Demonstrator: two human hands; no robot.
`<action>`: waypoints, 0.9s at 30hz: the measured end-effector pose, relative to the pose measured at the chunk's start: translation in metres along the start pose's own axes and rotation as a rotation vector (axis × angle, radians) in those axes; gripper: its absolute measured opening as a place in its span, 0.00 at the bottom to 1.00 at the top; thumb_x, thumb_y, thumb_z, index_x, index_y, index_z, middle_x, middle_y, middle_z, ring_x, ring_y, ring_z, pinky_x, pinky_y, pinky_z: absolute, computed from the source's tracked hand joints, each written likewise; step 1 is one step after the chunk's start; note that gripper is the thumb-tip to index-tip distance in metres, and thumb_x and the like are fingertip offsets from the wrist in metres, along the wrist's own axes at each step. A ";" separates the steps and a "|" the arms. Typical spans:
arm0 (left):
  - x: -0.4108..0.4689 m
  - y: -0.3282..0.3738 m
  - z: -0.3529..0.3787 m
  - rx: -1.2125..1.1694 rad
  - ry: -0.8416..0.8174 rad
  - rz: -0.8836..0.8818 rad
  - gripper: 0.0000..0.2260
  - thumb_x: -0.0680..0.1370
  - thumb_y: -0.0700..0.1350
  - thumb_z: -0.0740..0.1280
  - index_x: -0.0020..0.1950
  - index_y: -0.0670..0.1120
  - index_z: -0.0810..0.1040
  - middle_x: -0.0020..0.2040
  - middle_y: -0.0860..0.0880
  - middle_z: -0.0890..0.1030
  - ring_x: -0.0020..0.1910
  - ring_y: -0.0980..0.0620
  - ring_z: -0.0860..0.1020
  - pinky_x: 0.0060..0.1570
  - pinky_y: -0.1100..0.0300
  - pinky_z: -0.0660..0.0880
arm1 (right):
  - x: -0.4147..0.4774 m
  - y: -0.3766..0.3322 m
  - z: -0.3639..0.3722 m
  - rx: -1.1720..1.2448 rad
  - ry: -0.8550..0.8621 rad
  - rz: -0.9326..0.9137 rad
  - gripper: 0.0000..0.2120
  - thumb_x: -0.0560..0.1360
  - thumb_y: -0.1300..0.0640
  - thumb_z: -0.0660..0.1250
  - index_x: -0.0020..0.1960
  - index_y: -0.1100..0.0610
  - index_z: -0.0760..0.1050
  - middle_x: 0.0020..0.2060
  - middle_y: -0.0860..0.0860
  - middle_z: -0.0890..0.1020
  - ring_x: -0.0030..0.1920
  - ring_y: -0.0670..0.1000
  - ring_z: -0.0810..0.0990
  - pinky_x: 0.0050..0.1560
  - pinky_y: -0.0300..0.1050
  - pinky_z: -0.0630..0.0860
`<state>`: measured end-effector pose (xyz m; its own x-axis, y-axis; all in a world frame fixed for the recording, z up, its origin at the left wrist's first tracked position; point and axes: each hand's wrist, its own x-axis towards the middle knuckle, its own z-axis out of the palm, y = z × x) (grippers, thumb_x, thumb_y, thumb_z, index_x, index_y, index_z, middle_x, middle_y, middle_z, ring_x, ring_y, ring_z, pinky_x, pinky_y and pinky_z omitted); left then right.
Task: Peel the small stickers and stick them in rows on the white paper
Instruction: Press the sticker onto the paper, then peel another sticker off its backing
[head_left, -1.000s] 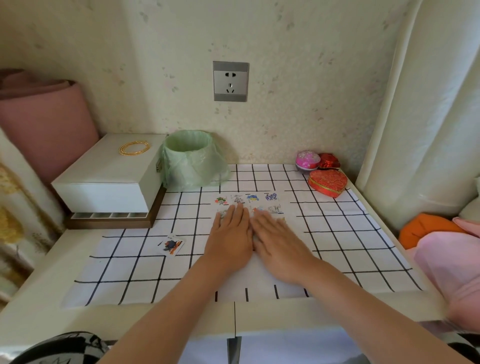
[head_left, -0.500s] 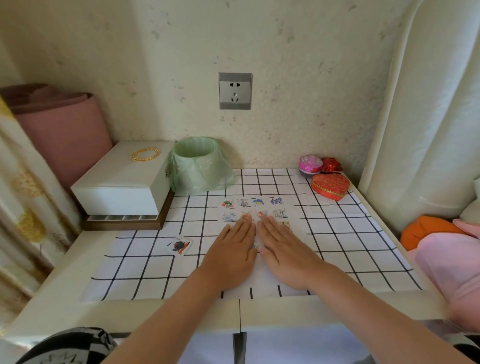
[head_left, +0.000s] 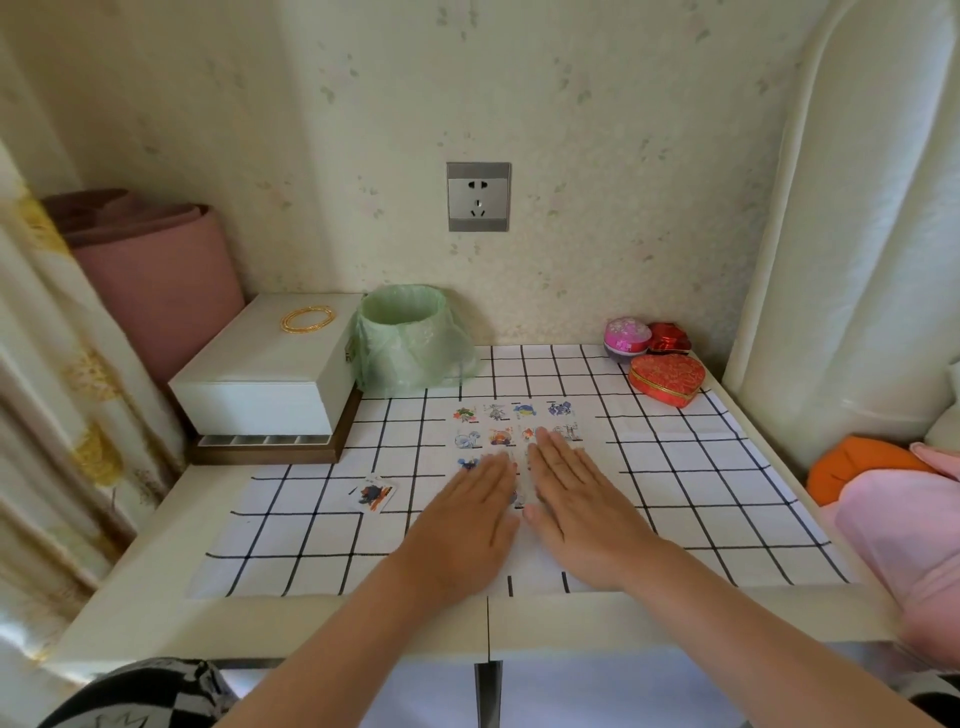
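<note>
A white paper (head_left: 589, 423) lies on the grid-patterned tablecloth (head_left: 701, 499) in the middle of the table. Several small cartoon stickers (head_left: 525, 410) sit on it in rows near its far edge. My left hand (head_left: 465, 522) and my right hand (head_left: 579, 501) lie flat, side by side, palms down on the nearer part of the paper, fingers straight. They cover the lower rows. One loose sticker piece (head_left: 373, 493) lies on the cloth to the left of my left hand.
A white box (head_left: 270, 382) with a gold bangle (head_left: 307, 318) stands at the back left, a green-bagged bin (head_left: 410, 340) beside it. A red heart-shaped tin (head_left: 667, 378) and small round boxes (head_left: 627, 335) sit at the back right. White curtain on the right.
Both hands have slid toward me down the paper, uncovering more sticker rows. The camera view has tilted up and shifted slightly.
</note>
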<state>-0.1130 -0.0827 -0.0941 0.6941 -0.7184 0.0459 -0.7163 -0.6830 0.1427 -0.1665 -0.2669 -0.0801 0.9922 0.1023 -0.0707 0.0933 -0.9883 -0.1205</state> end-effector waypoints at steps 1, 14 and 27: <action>-0.001 0.003 0.001 -0.002 -0.001 0.029 0.36 0.75 0.61 0.29 0.81 0.48 0.40 0.81 0.51 0.39 0.79 0.56 0.37 0.77 0.57 0.36 | -0.002 -0.002 -0.001 0.018 -0.029 -0.044 0.39 0.75 0.34 0.29 0.80 0.54 0.32 0.78 0.47 0.29 0.76 0.44 0.26 0.79 0.47 0.35; -0.018 -0.010 -0.003 0.041 -0.030 -0.186 0.31 0.81 0.60 0.39 0.81 0.47 0.37 0.81 0.51 0.37 0.78 0.55 0.35 0.77 0.55 0.36 | -0.012 -0.004 -0.005 -0.031 -0.024 0.116 0.50 0.66 0.29 0.24 0.80 0.56 0.32 0.79 0.51 0.31 0.77 0.48 0.28 0.79 0.49 0.34; -0.022 -0.001 -0.005 0.056 -0.061 -0.233 0.31 0.84 0.58 0.45 0.81 0.44 0.38 0.81 0.48 0.38 0.79 0.52 0.37 0.78 0.54 0.38 | -0.022 -0.011 -0.003 0.013 -0.081 0.129 0.44 0.75 0.27 0.36 0.81 0.54 0.34 0.80 0.49 0.36 0.79 0.46 0.34 0.79 0.46 0.37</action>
<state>-0.1272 -0.0650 -0.0902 0.8366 -0.5463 -0.0415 -0.5416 -0.8361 0.0874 -0.1887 -0.2583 -0.0744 0.9861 -0.0167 -0.1656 -0.0366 -0.9924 -0.1179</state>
